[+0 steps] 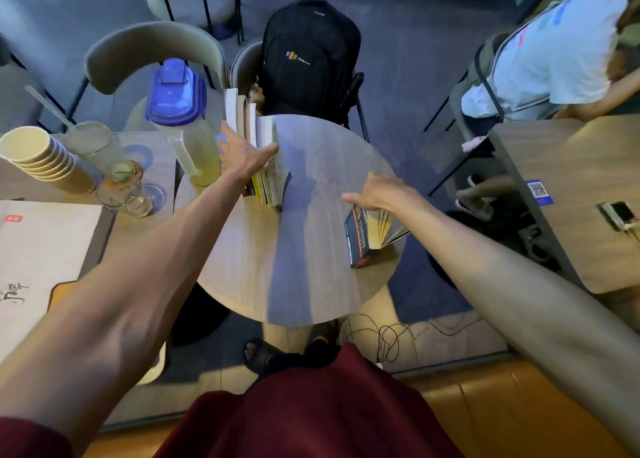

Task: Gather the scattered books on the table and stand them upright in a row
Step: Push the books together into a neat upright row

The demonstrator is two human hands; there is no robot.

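L hand (247, 158) steadying upright book row (265, 152), R hand (377, 191) atop dark book (360, 239)

Single head-worn view, wide-angle, looking forward and steeply down onto the round table (311, 284) from just above and behind its near edge. Close enough that both forearms stretch out from the bottom corners over the tabletop. Beyond the table's far edge, chairs and a black backpack (308, 55); left of the table, a blue-lidded pitcher (180, 118); right of it, another wooden table (571, 187).
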